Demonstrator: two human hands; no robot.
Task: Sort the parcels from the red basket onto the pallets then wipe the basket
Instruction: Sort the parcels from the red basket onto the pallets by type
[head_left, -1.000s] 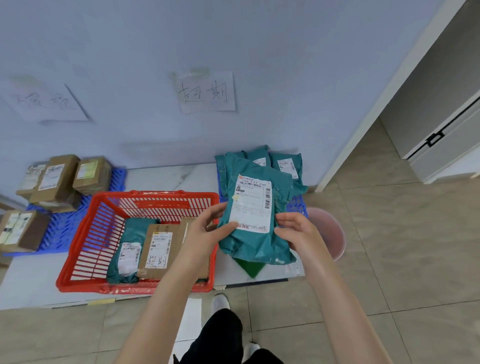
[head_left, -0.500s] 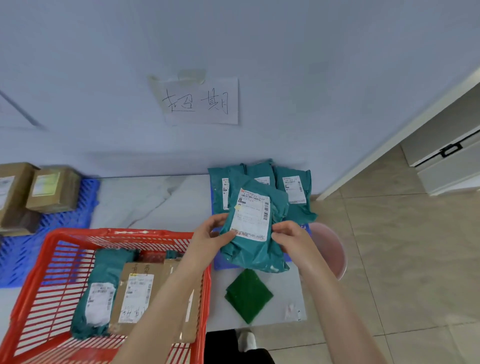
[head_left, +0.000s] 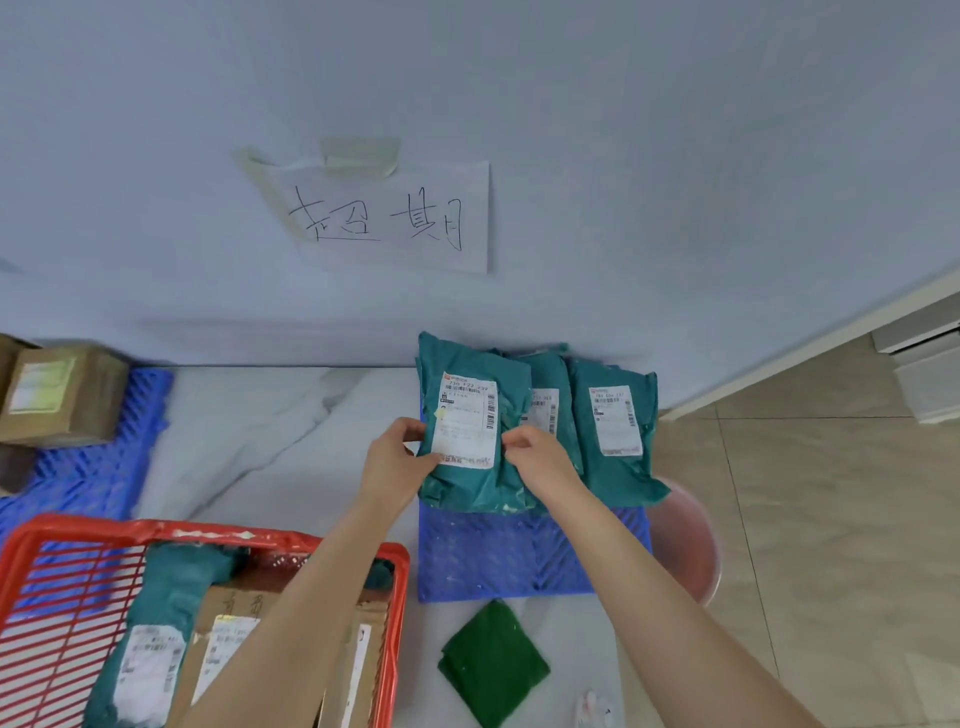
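A teal mailer parcel (head_left: 470, 431) with a white label lies against the wall end of the right blue pallet (head_left: 498, 561). My left hand (head_left: 395, 460) pinches its left edge and my right hand (head_left: 535, 452) pinches its right edge. Two more teal parcels (head_left: 613, 431) lie on the same pallet beside it. The red basket (head_left: 208, 538) at the lower left holds a teal parcel (head_left: 150, 654) and a brown cardboard parcel (head_left: 228, 639), partly hidden by my left forearm. A folded green cloth (head_left: 493, 662) lies on the floor slab below the pallet.
A second blue pallet (head_left: 93, 467) at the left carries brown boxes (head_left: 57, 395). A handwritten paper sign (head_left: 389, 218) is taped to the wall. A pink bucket (head_left: 691, 545) stands right of the pallet, with tiled floor beyond.
Both hands carried the teal parcel forward and down onto the right pallet, left of the other teal parcels. The camera moved closer and tilted down.
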